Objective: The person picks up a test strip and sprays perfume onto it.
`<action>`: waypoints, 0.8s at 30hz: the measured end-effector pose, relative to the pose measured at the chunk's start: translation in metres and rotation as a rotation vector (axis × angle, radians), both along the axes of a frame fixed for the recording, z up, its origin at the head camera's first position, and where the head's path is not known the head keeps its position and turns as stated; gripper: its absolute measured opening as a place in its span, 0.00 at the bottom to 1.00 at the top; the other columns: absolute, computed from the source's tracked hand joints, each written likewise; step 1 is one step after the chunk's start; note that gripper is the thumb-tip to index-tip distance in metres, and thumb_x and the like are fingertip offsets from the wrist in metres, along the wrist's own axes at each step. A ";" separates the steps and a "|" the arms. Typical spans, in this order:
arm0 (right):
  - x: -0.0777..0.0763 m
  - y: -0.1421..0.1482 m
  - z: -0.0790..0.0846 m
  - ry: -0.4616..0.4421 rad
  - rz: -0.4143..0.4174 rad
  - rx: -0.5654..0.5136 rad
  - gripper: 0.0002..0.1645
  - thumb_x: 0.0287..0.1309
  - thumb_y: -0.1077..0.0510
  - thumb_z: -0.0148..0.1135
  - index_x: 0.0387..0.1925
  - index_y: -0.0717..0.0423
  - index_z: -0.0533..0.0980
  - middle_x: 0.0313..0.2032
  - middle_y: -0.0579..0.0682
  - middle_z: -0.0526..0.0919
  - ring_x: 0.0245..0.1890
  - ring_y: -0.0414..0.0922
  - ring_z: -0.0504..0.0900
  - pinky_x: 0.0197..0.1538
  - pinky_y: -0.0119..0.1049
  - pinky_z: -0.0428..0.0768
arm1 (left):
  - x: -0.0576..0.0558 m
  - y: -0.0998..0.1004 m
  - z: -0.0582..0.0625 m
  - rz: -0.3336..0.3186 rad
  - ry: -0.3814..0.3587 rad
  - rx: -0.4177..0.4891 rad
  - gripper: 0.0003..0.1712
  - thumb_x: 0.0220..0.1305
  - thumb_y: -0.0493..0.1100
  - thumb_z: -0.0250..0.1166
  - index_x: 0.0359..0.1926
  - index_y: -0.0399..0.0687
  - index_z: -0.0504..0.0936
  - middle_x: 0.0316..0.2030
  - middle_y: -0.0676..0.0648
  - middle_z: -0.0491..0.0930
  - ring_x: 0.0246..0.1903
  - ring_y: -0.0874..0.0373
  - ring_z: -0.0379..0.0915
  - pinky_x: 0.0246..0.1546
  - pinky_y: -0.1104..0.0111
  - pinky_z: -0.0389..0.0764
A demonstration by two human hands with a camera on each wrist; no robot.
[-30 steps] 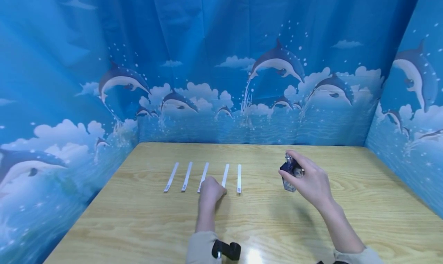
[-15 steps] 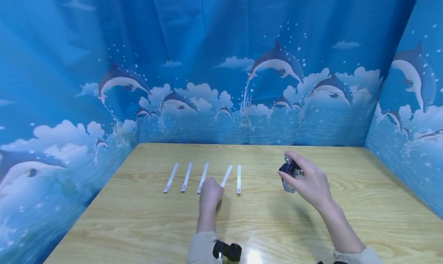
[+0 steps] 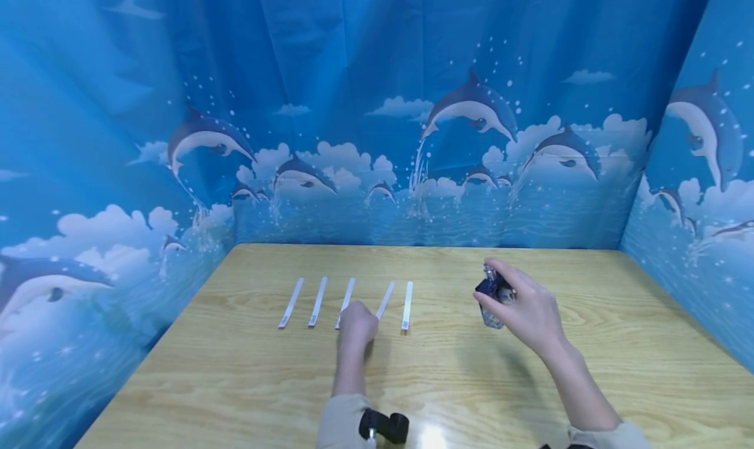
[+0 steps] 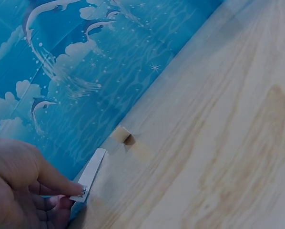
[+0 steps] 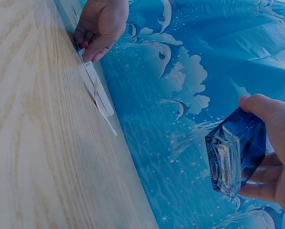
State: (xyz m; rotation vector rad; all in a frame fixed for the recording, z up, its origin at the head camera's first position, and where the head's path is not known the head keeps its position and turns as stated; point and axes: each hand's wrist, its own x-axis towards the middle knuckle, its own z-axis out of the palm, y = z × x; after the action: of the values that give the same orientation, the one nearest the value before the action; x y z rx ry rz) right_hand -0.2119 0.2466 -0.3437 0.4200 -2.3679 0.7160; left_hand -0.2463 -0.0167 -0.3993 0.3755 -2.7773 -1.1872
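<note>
Bottle of dark-blue angular glass [image 5: 235, 152], gripped by the right hand [image 3: 533, 311] above the pale wood-grain table [image 3: 265, 383], should be weighty and slippery: hold its sides. The left hand [image 3: 357, 323] pinches a narrow white papery strip [image 4: 93, 171], likely light, flexible, by its printed end.

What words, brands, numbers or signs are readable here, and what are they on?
None reads clearly.
Strip in the left hand: dark print at the held end, too small to read.
Other strips: marks at the near ends, too small.
Bottle in the right hand: pale marks on the clear glass, too blurred.
</note>
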 end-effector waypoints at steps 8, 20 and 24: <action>0.000 0.000 0.000 -0.007 -0.003 0.007 0.33 0.47 0.52 0.71 0.57 0.49 0.72 0.47 0.60 0.80 0.43 0.58 0.79 0.33 0.53 0.79 | -0.003 -0.008 -0.001 0.040 0.021 0.265 0.10 0.45 0.28 0.65 0.33 0.33 0.81 0.32 0.39 0.79 0.36 0.45 0.74 0.40 0.56 0.76; 0.000 0.001 0.000 -0.018 -0.013 0.012 0.33 0.48 0.50 0.70 0.57 0.50 0.72 0.48 0.61 0.79 0.43 0.58 0.79 0.33 0.53 0.79 | -0.004 -0.009 0.004 0.014 -0.012 0.633 0.13 0.49 0.25 0.62 0.39 0.26 0.79 0.25 0.42 0.76 0.17 0.62 0.67 0.18 0.76 0.72; 0.000 0.001 0.000 -0.021 -0.013 0.008 0.33 0.48 0.50 0.70 0.57 0.49 0.72 0.48 0.61 0.79 0.43 0.58 0.79 0.32 0.53 0.78 | -0.005 -0.010 0.006 -0.011 -0.002 0.664 0.14 0.50 0.26 0.62 0.40 0.26 0.79 0.26 0.42 0.77 0.19 0.61 0.68 0.21 0.74 0.75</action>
State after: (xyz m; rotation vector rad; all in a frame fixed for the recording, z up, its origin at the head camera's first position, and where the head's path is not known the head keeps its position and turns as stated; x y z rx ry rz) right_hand -0.2119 0.2480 -0.3438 0.4018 -2.3915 0.7081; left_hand -0.2511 -0.0265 -0.3937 0.4013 -2.3058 -2.0870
